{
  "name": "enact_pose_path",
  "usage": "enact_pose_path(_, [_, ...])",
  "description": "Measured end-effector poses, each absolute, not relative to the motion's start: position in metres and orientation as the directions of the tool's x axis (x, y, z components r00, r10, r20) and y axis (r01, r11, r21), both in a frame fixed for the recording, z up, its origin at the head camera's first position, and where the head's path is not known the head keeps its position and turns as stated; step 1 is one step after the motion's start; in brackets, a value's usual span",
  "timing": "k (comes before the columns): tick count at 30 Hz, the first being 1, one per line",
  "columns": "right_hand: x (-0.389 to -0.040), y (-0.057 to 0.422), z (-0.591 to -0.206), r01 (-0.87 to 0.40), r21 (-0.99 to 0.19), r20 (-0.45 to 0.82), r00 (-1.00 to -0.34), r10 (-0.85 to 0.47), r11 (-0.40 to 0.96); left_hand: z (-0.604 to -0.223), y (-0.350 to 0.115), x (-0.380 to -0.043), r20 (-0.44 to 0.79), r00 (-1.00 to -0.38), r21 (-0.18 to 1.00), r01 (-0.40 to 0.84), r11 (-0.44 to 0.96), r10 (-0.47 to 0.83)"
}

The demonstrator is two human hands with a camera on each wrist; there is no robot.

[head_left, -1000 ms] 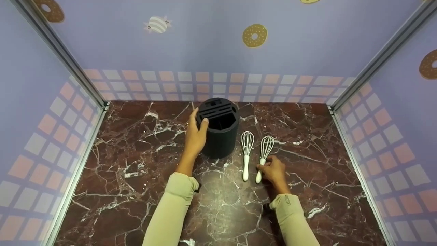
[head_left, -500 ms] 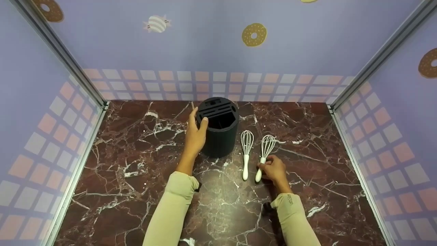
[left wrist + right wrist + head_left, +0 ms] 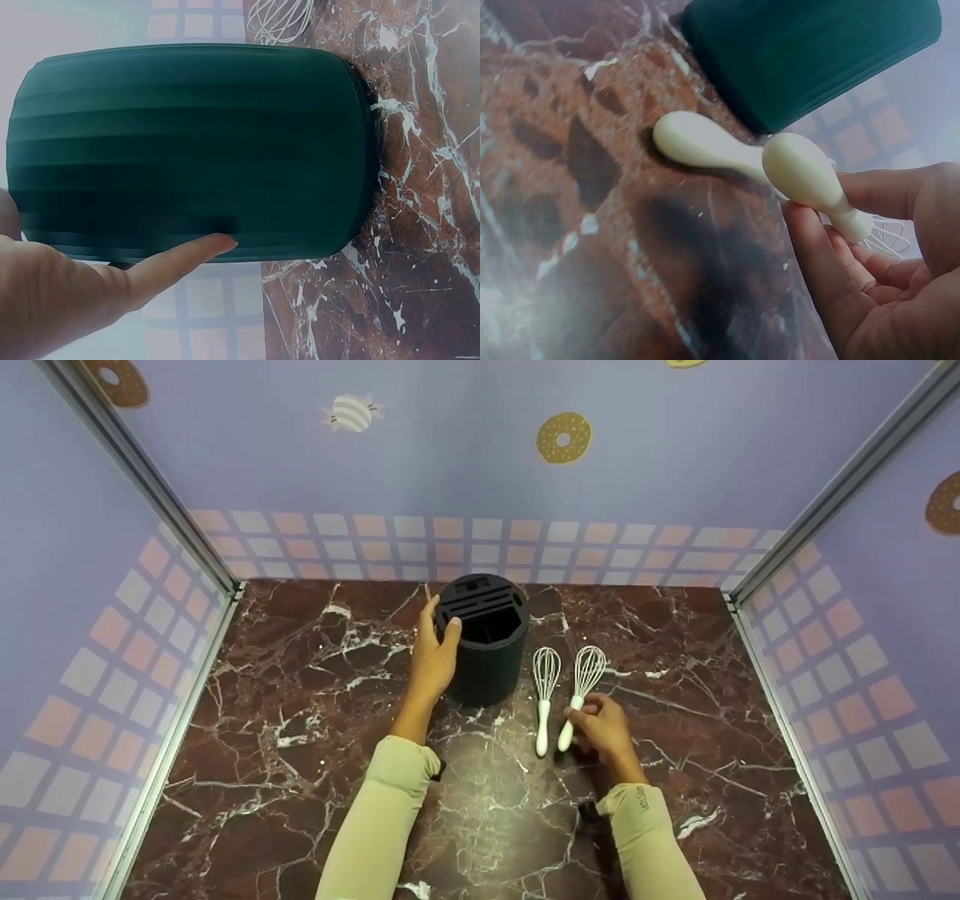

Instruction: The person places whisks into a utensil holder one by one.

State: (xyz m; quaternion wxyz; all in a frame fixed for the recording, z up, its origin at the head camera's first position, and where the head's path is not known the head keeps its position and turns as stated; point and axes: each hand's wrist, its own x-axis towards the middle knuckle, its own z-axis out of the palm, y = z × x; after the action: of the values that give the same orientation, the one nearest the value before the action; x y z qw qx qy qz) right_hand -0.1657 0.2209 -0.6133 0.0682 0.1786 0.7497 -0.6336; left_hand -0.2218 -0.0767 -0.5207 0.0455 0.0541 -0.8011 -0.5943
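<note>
A dark green, ribbed cylindrical utensil holder (image 3: 486,671) stands upright, with slots and a wide opening in its black top. My left hand (image 3: 431,660) rests against its left side, thumb at the rim. In the left wrist view, one straight finger (image 3: 184,262) lies along the ribbed wall. My right hand (image 3: 606,727) pinches a white whisk (image 3: 571,726) by the handle between thumb and fingers, wire loops pointing away from me. The handle's rounded end (image 3: 799,169) shows close up in the right wrist view. A second white whisk (image 3: 543,727) lies just left of it on the counter.
The brown-red marbled countertop (image 3: 300,780) reaches back to a lilac wall (image 3: 465,450) with checks and printed sweets. Side walls (image 3: 90,585) with metal edge strips enclose it left and right.
The whisk in my right hand has shifted slightly away from me and up, and the hand has moved with it. My left hand stays in place on the utensil holder.
</note>
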Motion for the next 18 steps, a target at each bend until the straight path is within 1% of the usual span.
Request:
enact_pose_path(8, [-0.172,0.212,-0.597,0.351,-0.936,-0.346,-0.931,0.117,0.020,-0.519,-0.076,-0.222,0.005,-0.988,0.959,-0.038,0.281,-0.151])
enact_pose_path(18, [-0.175,0.202,-0.577,0.333,-0.941,-0.337,-0.939,0.074,-0.056,-0.520,-0.076,-0.221,-0.013,-0.991,0.958,-0.051,0.282,-0.134])
